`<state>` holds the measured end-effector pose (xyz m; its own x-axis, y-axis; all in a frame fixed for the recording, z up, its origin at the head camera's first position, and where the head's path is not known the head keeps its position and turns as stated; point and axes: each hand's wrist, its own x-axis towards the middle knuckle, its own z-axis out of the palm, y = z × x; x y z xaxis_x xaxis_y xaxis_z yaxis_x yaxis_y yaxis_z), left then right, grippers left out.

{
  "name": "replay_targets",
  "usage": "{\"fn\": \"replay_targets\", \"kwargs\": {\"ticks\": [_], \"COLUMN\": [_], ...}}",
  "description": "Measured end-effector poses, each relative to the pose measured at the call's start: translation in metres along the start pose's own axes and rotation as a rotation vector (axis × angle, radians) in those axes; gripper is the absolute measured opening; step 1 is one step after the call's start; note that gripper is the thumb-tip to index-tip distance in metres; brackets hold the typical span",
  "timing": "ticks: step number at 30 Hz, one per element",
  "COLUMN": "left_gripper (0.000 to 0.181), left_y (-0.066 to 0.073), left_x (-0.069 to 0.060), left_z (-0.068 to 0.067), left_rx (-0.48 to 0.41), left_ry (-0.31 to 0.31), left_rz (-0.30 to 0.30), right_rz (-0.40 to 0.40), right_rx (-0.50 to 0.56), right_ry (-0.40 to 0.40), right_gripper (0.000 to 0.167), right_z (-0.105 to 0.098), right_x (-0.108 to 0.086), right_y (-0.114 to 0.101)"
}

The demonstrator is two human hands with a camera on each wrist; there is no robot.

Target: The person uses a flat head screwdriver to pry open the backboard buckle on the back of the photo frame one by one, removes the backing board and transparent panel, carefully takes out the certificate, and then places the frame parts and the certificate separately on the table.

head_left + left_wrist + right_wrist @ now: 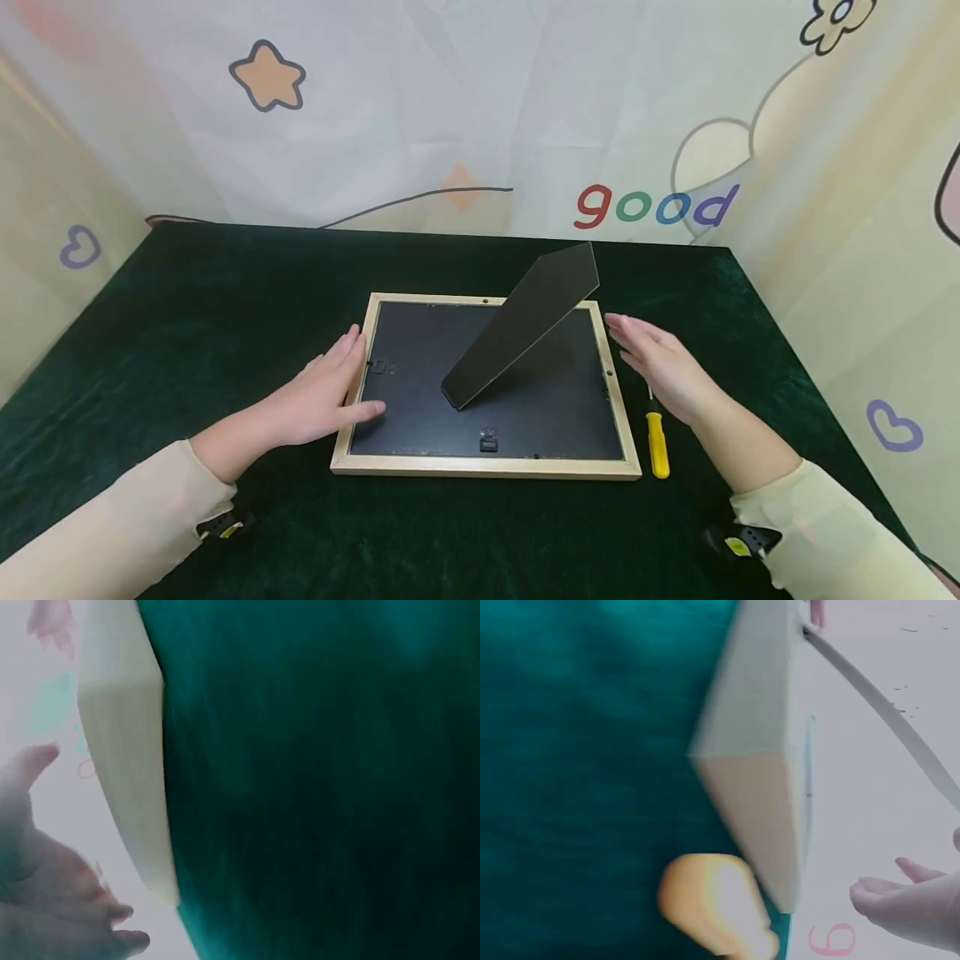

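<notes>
A light wooden picture frame [487,467] lies face down on the table, its black backing board [412,350] showing. From the backing a black easel stand [525,321] is hinged up, slanting toward the back right. At the frame's left side my left hand [315,400] has its fingers straight, with the thumb reaching over the frame's edge; whether it touches cannot be told. My right hand [667,367] hovers just off the right side, fingers extended and holding nothing. Below it is a yellow-handled screwdriver [657,446], its upper part hidden by that hand.
Dark green velvet cloth [225,292] covers the table. Behind it and at both sides hangs a pale printed curtain [420,100]. The raised stand sticks up above the frame.
</notes>
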<state>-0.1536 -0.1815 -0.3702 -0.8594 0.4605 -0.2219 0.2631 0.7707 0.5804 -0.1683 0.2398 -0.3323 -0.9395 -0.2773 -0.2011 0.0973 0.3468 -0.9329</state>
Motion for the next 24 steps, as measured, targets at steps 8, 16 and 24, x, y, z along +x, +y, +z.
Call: {"fn": "replay_targets", "kwargs": {"ticks": [8,16,24], "left_gripper": [0.120,0.133,0.136], "left_y": [-0.004,0.003,0.015], "left_x": [-0.011,-0.012,-0.010], "left_z": [-0.008,-0.017,-0.020], "left_rx": [0.223,0.234,0.266], "left_ry": [-0.117,-0.209,-0.242], "left_rz": [0.040,0.055,-0.016], "right_rz": [-0.174,-0.210,-0.190], "right_rx": [-0.116,-0.158,-0.200], "right_ry": [0.273,0.345,0.359], "right_gripper": [0.054,0.044,0.041], "right_z": [0.002,0.007,0.006], "right_x": [0.013,0.022,0.023], "right_y": [-0.035,-0.047,-0.043]}}
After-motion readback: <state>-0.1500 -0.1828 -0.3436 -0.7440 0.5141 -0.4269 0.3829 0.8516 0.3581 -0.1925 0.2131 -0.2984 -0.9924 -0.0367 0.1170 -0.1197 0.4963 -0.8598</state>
